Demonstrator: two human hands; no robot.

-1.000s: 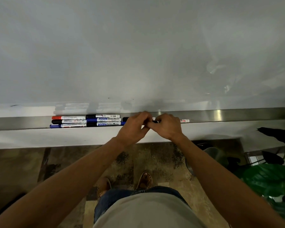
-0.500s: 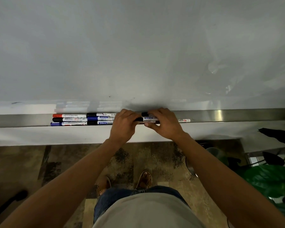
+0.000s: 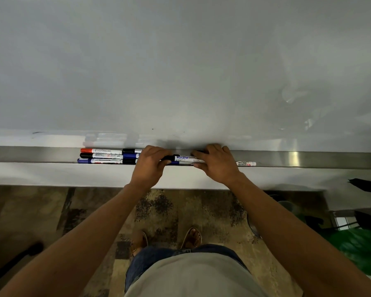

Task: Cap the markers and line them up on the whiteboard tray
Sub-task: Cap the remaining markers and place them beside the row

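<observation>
A metal whiteboard tray (image 3: pixel 308 159) is seen running across the middle of the frame, below the whiteboard (image 3: pixel 180 61). At centre, a blue-labelled marker (image 3: pixel 185 157) is held level just over the tray by both hands: its left end is gripped by the curled fingers of the left hand (image 3: pixel 149 166), its right end is pinched by the right hand (image 3: pixel 217 163). Left of centre, three capped markers are lined up side by side in the tray: a red-capped marker (image 3: pixel 101 150) at the back, a black-capped marker (image 3: pixel 101 156) in the middle, a blue-capped marker (image 3: pixel 99 161) at the front. More markers are laid end to end with these, partly hidden by the left hand. A white marker (image 3: pixel 246 163) is seen lying just right of the right hand. A green plant (image 3: pixel 362 247) is seen at lower right.
</observation>
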